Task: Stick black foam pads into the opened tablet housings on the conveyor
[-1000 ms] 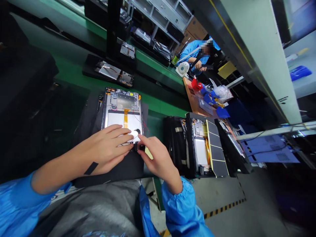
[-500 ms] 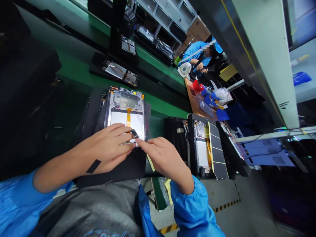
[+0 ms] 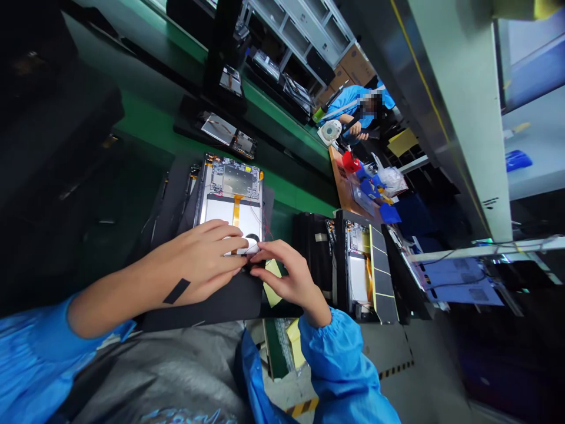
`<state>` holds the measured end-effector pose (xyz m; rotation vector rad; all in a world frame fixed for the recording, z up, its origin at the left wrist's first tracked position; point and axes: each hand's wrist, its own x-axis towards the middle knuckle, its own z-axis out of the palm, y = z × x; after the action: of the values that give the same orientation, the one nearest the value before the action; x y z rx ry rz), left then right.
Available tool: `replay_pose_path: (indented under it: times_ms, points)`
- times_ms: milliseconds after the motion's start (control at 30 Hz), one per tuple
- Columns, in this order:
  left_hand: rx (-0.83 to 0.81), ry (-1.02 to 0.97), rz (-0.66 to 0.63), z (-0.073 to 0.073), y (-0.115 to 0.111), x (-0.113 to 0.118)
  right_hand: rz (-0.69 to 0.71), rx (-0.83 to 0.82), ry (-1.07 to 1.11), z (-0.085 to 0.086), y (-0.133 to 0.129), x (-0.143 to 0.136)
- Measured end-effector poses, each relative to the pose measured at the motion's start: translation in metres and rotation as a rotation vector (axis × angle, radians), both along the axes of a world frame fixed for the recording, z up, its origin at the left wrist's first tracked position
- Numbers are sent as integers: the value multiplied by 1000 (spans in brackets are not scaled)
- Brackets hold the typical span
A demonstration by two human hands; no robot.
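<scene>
An opened tablet (image 3: 212, 209) lies in front of me, its circuit board (image 3: 241, 179) at the far end and a silvery battery with an orange flat cable (image 3: 237, 209) below. My left hand (image 3: 207, 259) rests over the tablet's near end, fingers stretched out. A strip of black tape (image 3: 177, 291) sticks to the back of that hand by the wrist. At the near right corner, my right hand (image 3: 286, 274) has its fingertips on the tablet's edge, thumb and forefinger apart. A small black piece (image 3: 252, 238) shows between the hands. Thin wires run down the right side.
To the right stands another opened tablet (image 3: 358, 274) with a sheet of black tape pieces (image 3: 383, 274) along it. A yellow paper (image 3: 272, 282) lies below my right hand. Further tablets (image 3: 227, 132) sit on the green line behind. A co-worker (image 3: 353, 112) sits beyond a small white fan (image 3: 330, 131).
The black piece, earlier at my left fingertips, now shows on the tablet near its right edge. My right hand's fingers have spread from a pinch. The view has shifted slightly.
</scene>
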<state>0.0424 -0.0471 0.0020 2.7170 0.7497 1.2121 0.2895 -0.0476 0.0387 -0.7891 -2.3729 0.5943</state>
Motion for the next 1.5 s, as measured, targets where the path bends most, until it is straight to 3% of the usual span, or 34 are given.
replay_pose_path:
  times_ms: [100,200,467,767,967,1100,1233,1367,1500]
  points:
    - [1,-1,-4,-1,1,-1,-3,-87,24,2,1,0]
    - [-10,6,-17,-2,2,-1,46,-135,-86,12,3,-1]
    - [-19,18,-7,-5,2,-1,68,-80,-314,32,5,-12]
    - [4,87,46,2,-5,2,95,-105,-175,18,7,-8]
    - [-17,60,58,5,-6,1,91,23,-159,8,5,-5]
    - [18,93,85,4,-8,1,-141,218,-108,-3,-3,-1]
    - [46,119,211,5,-23,8,-497,372,141,-34,-25,-4]
    - [37,115,263,6,-37,18,-695,245,469,-62,-47,-17]
    - [-154,136,263,7,-38,25,-722,-94,699,-53,-58,-21]
